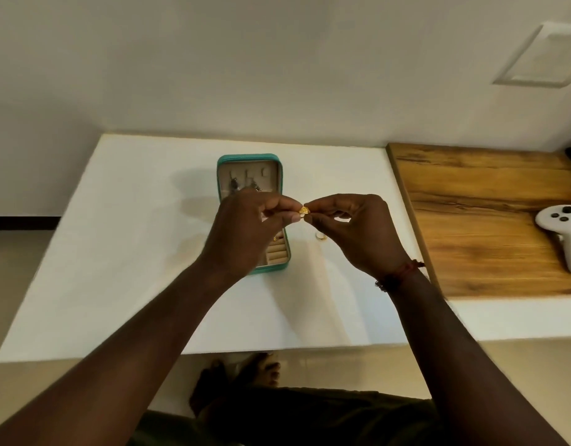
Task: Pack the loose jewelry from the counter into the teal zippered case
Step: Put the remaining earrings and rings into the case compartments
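At the bottom of the frame both forearms rise from the lower corners and converge over the white counter [116, 252], wrists bent slightly inward, a red thread band [406, 268] on the right wrist. The left hand [242, 230] and the right hand [361, 233] meet fingertip to fingertip at frame centre, each pinching one side of a gold ring [304, 210] between thumb and forefinger, with the other fingers curled underneath. The ring is held in the air, just right of the open teal case [248, 157] and above the counter, not yet in it. The likely trouble is the handover: with so small a piece shared between two pinches, letting go on one side before the other has a firm hold could drop it, and it may well roll off the counter edge to the floor. Just beyond the hands, a second small ring [321, 237] still lies loose on the counter beside the case. The left hand hides much of the case's lower half, so aiming for the ring rolls [275, 254] would be partly blind. Dark earrings [234, 185] hang in the lid section further back. At the right of the frame a white controller [564, 233] rests on a wooden board [471, 194].
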